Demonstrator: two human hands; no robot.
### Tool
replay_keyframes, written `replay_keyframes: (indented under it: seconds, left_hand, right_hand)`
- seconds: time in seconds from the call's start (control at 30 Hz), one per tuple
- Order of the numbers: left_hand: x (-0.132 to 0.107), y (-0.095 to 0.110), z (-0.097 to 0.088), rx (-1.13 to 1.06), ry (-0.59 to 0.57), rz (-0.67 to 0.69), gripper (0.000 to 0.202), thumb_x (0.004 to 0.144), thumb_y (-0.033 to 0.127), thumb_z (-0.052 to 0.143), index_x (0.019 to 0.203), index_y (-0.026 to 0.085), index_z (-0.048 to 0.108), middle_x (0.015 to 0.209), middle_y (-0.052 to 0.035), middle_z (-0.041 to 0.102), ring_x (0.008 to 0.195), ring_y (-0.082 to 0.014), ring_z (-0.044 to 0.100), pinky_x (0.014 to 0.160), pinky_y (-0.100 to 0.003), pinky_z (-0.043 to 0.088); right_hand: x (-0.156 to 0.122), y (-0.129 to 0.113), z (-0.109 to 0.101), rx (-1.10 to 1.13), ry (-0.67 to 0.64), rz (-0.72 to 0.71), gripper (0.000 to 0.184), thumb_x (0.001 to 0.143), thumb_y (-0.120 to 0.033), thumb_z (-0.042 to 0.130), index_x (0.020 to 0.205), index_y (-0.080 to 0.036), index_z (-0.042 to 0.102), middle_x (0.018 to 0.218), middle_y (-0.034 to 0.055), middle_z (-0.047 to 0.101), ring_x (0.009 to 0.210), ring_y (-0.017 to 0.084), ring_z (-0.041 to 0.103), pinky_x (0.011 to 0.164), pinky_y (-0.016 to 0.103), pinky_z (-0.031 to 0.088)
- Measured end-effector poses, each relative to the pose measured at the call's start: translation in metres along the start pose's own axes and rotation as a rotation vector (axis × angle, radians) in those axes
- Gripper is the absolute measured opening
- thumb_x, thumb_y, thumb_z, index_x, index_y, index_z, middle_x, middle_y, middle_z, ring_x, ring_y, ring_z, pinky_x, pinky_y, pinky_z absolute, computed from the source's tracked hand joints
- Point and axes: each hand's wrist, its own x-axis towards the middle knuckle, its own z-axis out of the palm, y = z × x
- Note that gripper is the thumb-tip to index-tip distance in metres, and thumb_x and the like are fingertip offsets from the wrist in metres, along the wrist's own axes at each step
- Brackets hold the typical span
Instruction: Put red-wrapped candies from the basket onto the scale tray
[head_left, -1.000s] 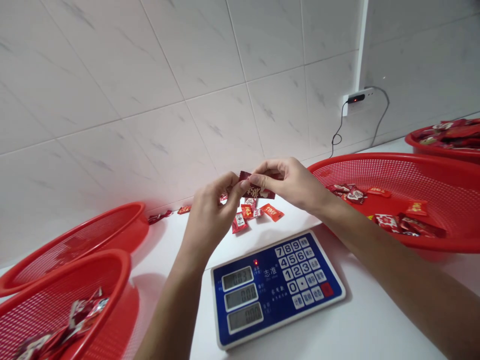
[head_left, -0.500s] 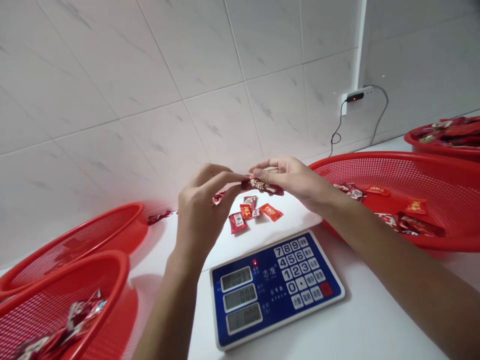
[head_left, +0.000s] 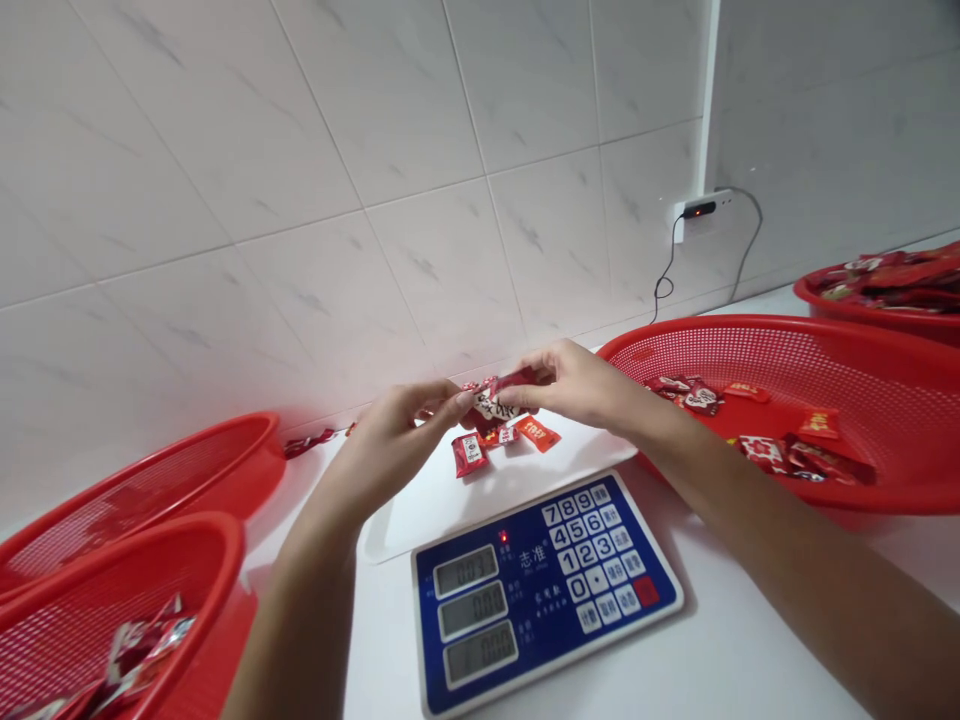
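My left hand and right hand pinch a dark-red wrapped packet between them. It's probably light, slick and crushable; I'd grip its ends.

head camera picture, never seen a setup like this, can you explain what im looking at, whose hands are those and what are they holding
There is no robot here: these are a person's own bare hands, seen by a camera worn on their head, looking forward and down. The left hand and right hand pinch a dark red packet with pale lettering; whether there is more than one between them is hard to tell. Below is a scale with a blue keypad panel and a white pan bearing small wrapped packets. Red baskets stand at both sides, and packets show in three of them.
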Motion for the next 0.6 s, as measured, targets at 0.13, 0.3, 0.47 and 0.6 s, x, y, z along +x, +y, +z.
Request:
replay_keyframes:
  seconds: [0.13, 0.3, 0.47, 0.6]
  left_hand:
    - [0.001, -0.004, 0.001, -0.105, -0.168, -0.005, 0.043, 0.090, 0.057, 0.047, 0.079, 0.022, 0.071, 0.079, -0.0079, 0.073, 0.075, -0.0205, 0.065, 0.070, -0.029, 0.049]
    - [0.004, -0.004, 0.006, -0.069, -0.216, 0.004, 0.040, 0.090, 0.054, 0.050, 0.079, 0.019, 0.066, 0.074, -0.0054, 0.066, 0.069, -0.0181, 0.058, 0.064, -0.028, 0.046]
    - [0.006, -0.006, 0.008, -0.036, -0.054, 0.049, 0.043, 0.090, 0.055, 0.048, 0.069, 0.019, 0.058, 0.063, 0.0000, 0.056, 0.060, -0.0142, 0.047, 0.056, -0.026, 0.034]
    - [0.007, -0.006, 0.010, -0.118, 0.006, 0.058, 0.042, 0.089, 0.054, 0.050, 0.067, 0.019, 0.057, 0.061, 0.0005, 0.054, 0.058, -0.0141, 0.046, 0.055, -0.025, 0.034]
  right_hand:
    - [0.001, 0.005, -0.001, 0.063, -0.116, 0.001, 0.016, 0.079, -0.029, 0.072, 0.085, -0.014, 0.072, 0.089, 0.0102, 0.074, 0.084, 0.019, 0.069, 0.078, 0.031, 0.053]
    - [-0.002, -0.001, 0.001, 0.081, -0.127, 0.059, 0.022, 0.078, -0.034, 0.076, 0.088, -0.015, 0.075, 0.090, 0.0096, 0.074, 0.084, 0.019, 0.068, 0.077, 0.030, 0.052]
    - [0.001, -0.004, 0.001, 0.219, -0.067, 0.104, 0.039, 0.084, -0.054, 0.064, 0.076, -0.018, 0.073, 0.081, 0.0076, 0.073, 0.070, 0.014, 0.066, 0.070, 0.027, 0.051]
    - [0.000, -0.008, -0.002, 0.225, -0.141, 0.124, 0.048, 0.084, -0.063, 0.057, 0.078, -0.018, 0.071, 0.076, 0.0067, 0.072, 0.065, 0.014, 0.063, 0.066, 0.026, 0.050]
